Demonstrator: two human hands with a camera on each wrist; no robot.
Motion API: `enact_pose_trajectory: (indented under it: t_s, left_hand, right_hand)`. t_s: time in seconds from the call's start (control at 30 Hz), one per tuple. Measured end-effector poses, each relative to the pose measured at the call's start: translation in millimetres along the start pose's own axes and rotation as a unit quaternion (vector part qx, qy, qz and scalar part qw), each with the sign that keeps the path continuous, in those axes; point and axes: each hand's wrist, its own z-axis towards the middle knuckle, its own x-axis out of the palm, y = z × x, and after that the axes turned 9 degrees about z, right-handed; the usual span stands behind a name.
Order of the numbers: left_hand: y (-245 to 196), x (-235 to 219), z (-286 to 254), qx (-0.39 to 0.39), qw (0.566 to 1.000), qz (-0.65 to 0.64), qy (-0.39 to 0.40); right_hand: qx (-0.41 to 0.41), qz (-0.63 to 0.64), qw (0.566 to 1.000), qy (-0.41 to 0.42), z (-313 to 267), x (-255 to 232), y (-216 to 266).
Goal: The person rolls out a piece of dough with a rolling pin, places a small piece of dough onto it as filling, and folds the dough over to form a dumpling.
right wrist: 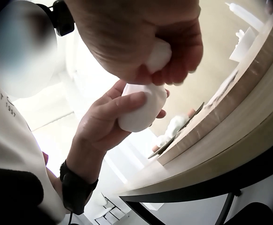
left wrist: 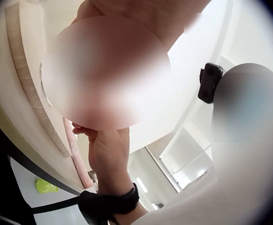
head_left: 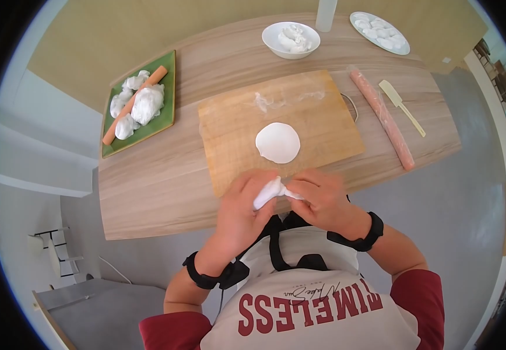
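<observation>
A white, soft lump [head_left: 269,192] is held between both hands just off the board's near edge. The left hand [head_left: 242,201] curls round its larger part; the right hand [head_left: 323,201] pinches its narrow end. In the right wrist view the lump [right wrist: 139,112] is rounded in the left hand [right wrist: 101,119], while the right hand [right wrist: 141,37] grips a smaller bulge at its top. A flat white round [head_left: 278,143] lies on the wooden board [head_left: 229,128]. The left wrist view is largely blurred; the right hand [left wrist: 109,154] shows there.
A green tray [head_left: 168,87] with white lumps and an orange stick stands at the left. Behind the board are a white bowl [head_left: 291,53] and a plate [head_left: 406,48] of white pieces. A wrapped pink roll [head_left: 381,116] and a cream spatula [head_left: 401,106] lie right.
</observation>
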Motion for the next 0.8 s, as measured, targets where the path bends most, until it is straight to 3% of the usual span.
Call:
enact_pose_trajectory:
  t_s: [0.1, 0.27, 0.43, 0.5, 0.53, 0.57, 0.6, 0.63, 0.67, 0.7, 0.73, 0.8]
  left_hand:
    - [-4.5, 0.0, 0.8, 0.035, 0.996, 0.075, -0.031]
    - [-4.4, 5.7, -0.9, 0.013, 0.998, 0.045, -0.03]
    - [-5.6, 5.5, 3.9, 0.034, 0.994, 0.084, -0.067]
    - [-2.1, 2.3, 7.8, 0.015, 0.989, 0.146, -0.03]
    - [0.5, 3.9, 4.6, 0.013, 0.989, 0.147, -0.032]
    - [5.6, 6.5, 1.2, -0.073, 0.997, 0.004, 0.023]
    - [9.2, 6.8, 0.3, -0.156, 0.975, -0.137, 0.082]
    - [9.8, 6.4, 1.0, -0.155, 0.975, -0.135, 0.084]
    - [10.0, 7.6, 1.4, -0.178, 0.949, -0.248, 0.08]
    - [10.1, 8.4, 1.7, -0.199, 0.909, -0.357, 0.075]
    - [10.8, 8.1, 2.7, -0.199, 0.909, -0.358, 0.072]
    - [13.0, 3.7, 6.0, -0.239, 0.805, -0.537, 0.077]
  right_hand:
    - [0.043, 0.004, 0.999, 0.03, 0.6, 0.5, 2.5]
    - [0.2, 0.172, 0.961, 0.087, 4.6, -4.7, 1.3]
    - [0.148, 0.288, 0.944, 0.068, 7.8, -5.4, 23.9]
    - [0.126, 0.318, 0.937, 0.073, 10.7, -8.1, 26.3]
    - [0.147, 0.396, 0.906, -0.016, 12.1, -12.6, 24.1]
    - [0.163, 0.468, 0.861, -0.11, 14.5, -17.1, 21.4]
    - [0.161, 0.469, 0.861, -0.115, 17.7, -22.5, 20.1]
    - [0.214, 0.473, 0.848, -0.105, 21.1, -28.7, 19.3]
    - [0.267, 0.475, 0.834, -0.092, 22.9, -31.9, 18.6]
    - [0.267, 0.474, 0.834, -0.091, 22.1, -30.8, 18.2]
    - [0.276, 0.461, 0.839, -0.088, 20.1, -27.8, 17.1]
    - [0.282, 0.452, 0.843, -0.081, 17.2, -21.9, 12.1]
